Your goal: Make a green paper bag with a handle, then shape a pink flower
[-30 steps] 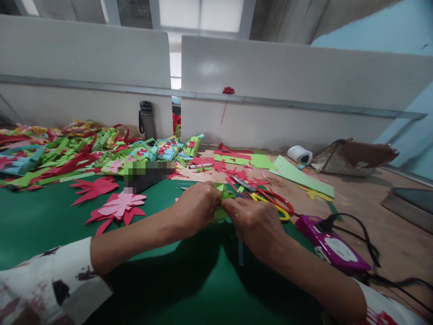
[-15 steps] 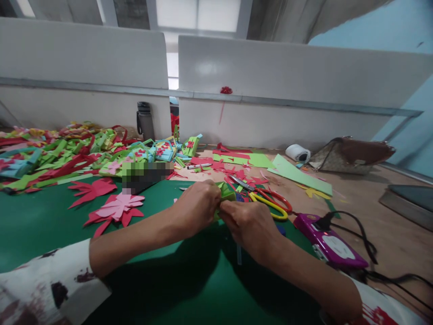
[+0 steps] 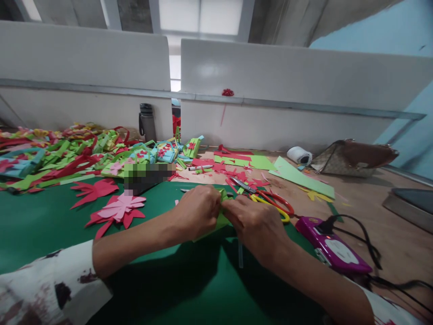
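Left hand [image 3: 203, 210] and right hand [image 3: 255, 221] close together, fingers bent and pinching a piece of folded green paper [image 3: 221, 221] between them; the knuckles hide most of it, so its full shape cannot be told. The paper is held over a green mat [image 3: 30, 225] on the desk [image 3: 361, 203]. Below the right hand, a clear stick [image 3: 240, 255] shows, its upper end covered. Just beyond that hand lie scissors [image 3: 248, 187] with red and yellow loops, the yellow partly hidden by it, among red scraps [image 3: 233, 172]. Near the left forearm: a pink flower [image 3: 122, 206] on red petals, and a dark object [image 3: 149, 181], partly blurred. To the right, beside the forearm, a purple power strip [image 3: 333, 246] with a plugged-in cord [image 3: 368, 239]. Farther out: a paper pile [image 3: 74, 155] at left, a bottle [image 3: 147, 124] behind it, a pen [image 3: 200, 167], a pale green sheet [image 3: 302, 177], a white roll [image 3: 298, 155] and a bag [image 3: 358, 158]. White panels [image 3: 304, 76] close off the back.
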`<action>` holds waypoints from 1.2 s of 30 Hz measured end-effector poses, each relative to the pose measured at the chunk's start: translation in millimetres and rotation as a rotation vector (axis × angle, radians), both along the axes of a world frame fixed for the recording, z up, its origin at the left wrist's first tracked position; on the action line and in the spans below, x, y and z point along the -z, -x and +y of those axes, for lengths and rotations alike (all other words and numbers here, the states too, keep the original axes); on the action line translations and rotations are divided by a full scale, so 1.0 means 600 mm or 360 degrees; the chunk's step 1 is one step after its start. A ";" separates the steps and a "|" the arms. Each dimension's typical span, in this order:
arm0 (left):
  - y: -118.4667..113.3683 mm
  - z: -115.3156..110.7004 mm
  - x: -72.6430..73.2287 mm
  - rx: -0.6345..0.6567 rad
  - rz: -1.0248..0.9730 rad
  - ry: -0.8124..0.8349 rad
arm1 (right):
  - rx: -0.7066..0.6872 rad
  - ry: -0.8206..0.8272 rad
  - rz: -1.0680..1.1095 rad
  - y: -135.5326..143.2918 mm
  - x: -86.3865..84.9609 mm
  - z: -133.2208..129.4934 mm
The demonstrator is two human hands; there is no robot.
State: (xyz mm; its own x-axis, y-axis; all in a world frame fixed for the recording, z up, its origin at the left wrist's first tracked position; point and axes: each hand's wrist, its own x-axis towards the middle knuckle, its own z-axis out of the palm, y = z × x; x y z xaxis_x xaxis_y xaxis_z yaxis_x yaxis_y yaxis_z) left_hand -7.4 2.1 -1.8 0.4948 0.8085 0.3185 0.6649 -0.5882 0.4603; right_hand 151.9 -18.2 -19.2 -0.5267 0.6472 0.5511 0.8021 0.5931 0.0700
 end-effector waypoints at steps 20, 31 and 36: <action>-0.009 0.002 0.027 -0.0103 0.0403 -0.0237 | 0.0289 0.0195 -0.0422 0.003 -0.009 0.002; -0.011 0.001 0.026 -0.0128 0.0468 -0.0291 | 0.0334 0.0221 -0.0464 0.010 -0.010 0.000; -0.013 -0.003 0.025 -0.0146 0.0537 -0.0323 | 0.0284 0.0248 -0.0443 0.008 -0.014 -0.003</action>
State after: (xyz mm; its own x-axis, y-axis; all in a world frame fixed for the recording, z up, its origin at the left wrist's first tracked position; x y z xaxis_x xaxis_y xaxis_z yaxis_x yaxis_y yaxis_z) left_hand 0.6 0.1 -16.6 0.5277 0.7915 0.3083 0.8127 -0.5760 0.0877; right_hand 147.0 -20.2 -11.1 -0.5137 0.8074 0.2902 0.8569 0.4662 0.2200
